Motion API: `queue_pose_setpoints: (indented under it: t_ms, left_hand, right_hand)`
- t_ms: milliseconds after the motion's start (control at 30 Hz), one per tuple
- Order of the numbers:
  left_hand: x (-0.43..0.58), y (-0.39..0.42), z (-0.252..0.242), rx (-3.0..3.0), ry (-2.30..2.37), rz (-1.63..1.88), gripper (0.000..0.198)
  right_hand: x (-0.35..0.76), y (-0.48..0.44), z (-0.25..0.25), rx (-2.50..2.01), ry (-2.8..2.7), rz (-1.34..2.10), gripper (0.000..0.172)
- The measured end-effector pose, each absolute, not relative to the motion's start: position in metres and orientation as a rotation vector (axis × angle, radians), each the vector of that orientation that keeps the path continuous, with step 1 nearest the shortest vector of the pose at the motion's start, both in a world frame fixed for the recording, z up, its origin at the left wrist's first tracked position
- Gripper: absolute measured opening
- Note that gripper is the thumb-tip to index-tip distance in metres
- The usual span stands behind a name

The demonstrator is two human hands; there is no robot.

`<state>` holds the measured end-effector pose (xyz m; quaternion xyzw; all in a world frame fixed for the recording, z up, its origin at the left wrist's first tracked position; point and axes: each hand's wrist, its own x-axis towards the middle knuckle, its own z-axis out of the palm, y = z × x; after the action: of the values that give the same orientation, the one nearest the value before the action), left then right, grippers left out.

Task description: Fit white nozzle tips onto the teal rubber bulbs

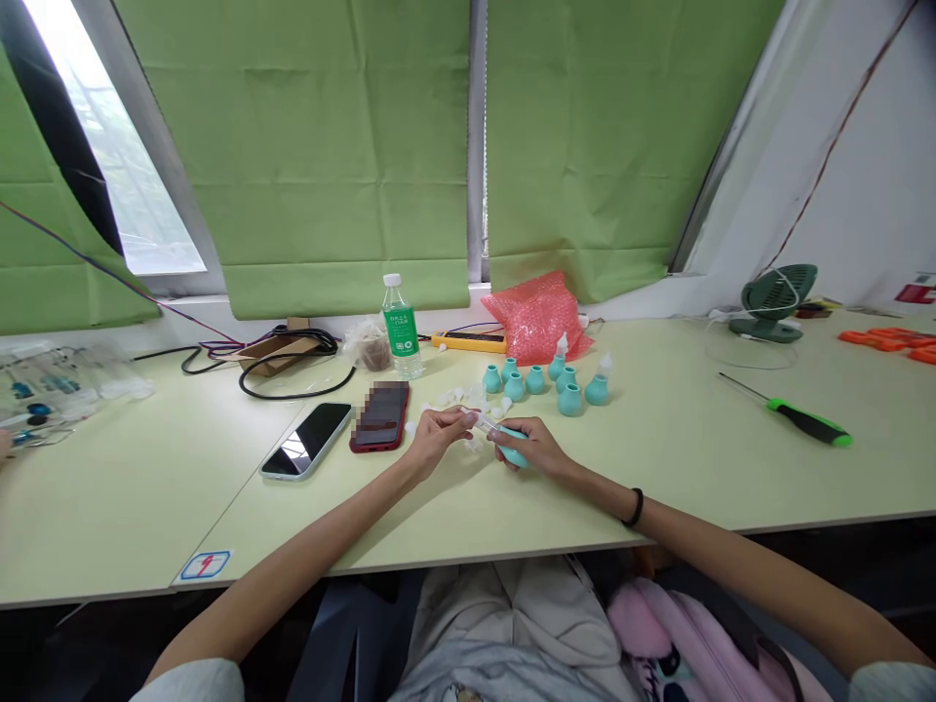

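Observation:
My right hand [537, 444] is wrapped around a teal rubber bulb [514, 448], lying on its side with its neck toward the left. My left hand [440, 434] pinches a clear plastic nozzle [486, 421] at the bulb's neck; how far the two are joined is hard to make out. Just beyond my hands lie several small translucent white pieces [459, 396]. Behind them to the right stand several more teal bulbs [569, 400], a few topped with a clear nozzle [604, 364].
Left of my hands lie a red-edged phone [402, 417] and a pale-cased phone [307, 441]. Further back are a water bottle [402, 331], a black cable [292, 395] and a pink bubble-wrap bag [539, 317]. A screwdriver [810, 421] and a green fan [771, 304] are on the right.

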<state>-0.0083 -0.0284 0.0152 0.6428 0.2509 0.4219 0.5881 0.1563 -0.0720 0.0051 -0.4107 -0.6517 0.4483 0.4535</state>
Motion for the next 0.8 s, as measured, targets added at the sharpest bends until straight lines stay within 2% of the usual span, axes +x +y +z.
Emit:
queue_pose_setpoints:
  t_ms: [233, 400, 500, 633, 733, 800]
  left_hand:
    - [-0.009, -0.027, 0.006, 1.556, 0.564, 1.034, 0.024]
    - [-0.006, -0.028, 0.01, 1.584, 0.554, 1.016, 0.025]
    - [-0.003, -0.03, 0.016, 1.607, 0.554, 0.995, 0.028]
    - [-0.006, -0.027, 0.022, 1.619, 0.632, 1.063, 0.037]
    - [-0.013, -0.017, 0.025, 1.722, 0.748, 1.143, 0.035]
    - [-0.017, -0.008, 0.025, 1.815, 0.845, 1.12, 0.032]
  right_hand:
    - [0.158, -0.065, -0.002, -0.989, -1.463, 1.382, 0.03]
    - [0.159, -0.066, 0.001, -0.949, -1.564, 1.326, 0.027]
    - [0.162, -0.063, 0.009, -0.913, -1.692, 1.139, 0.022]
    - [0.179, -0.048, 0.023, -1.041, -1.728, 0.647, 0.02]
    - [0.204, -0.029, 0.032, -1.248, -1.671, 0.319, 0.024]
    - [0.222, -0.017, 0.036, -1.316, -1.696, 0.232, 0.024]
